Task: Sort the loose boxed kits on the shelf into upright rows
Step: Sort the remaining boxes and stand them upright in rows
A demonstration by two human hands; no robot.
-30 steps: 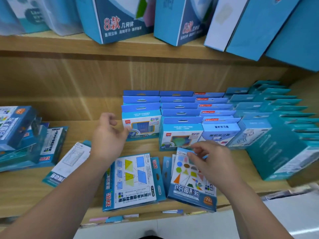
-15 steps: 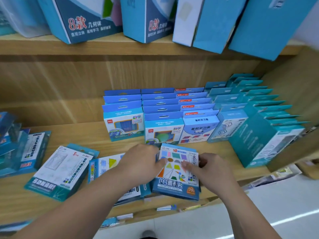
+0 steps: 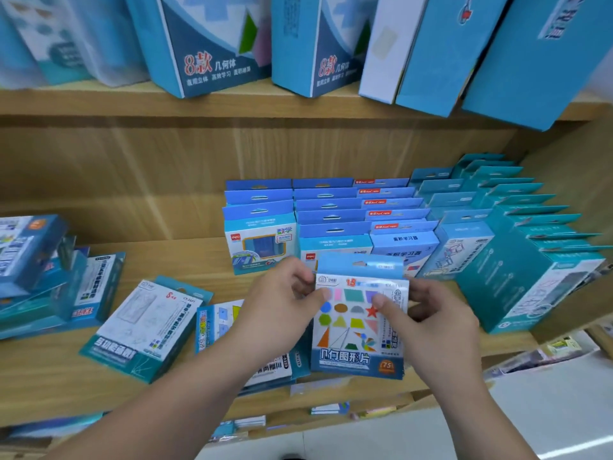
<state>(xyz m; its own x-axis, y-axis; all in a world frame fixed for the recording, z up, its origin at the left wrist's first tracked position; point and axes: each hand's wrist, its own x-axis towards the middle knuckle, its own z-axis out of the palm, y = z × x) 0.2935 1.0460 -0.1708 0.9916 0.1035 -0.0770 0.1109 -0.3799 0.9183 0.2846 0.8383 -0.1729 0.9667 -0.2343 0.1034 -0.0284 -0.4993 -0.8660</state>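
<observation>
A flat blue kit printed with coloured geometric shapes (image 3: pixel 351 330) is tilted up off the wooden shelf (image 3: pixel 172 260), front face toward me. My left hand (image 3: pixel 282 307) pinches its upper left edge and my right hand (image 3: pixel 428 320) pinches its upper right edge, thumbs on the front. Behind it stand upright rows of blue boxed kits (image 3: pixel 328 220) and teal ones (image 3: pixel 517 227). Two more loose kits lie flat to the left: a white-fronted one (image 3: pixel 146 330) and one with yellow and blue shapes (image 3: pixel 219 323), partly under my left arm.
A leaning pile of blue boxes (image 3: pixel 36 267) fills the shelf's left end. Large blue cartons (image 3: pixel 205 44) stand on the shelf above. The shelf's front edge (image 3: pixel 331 393) runs below my wrists, with white floor beyond.
My left hand came over from the flat kit on the left to the shapes kit. Both hands have lifted its top end up from lying flat.
</observation>
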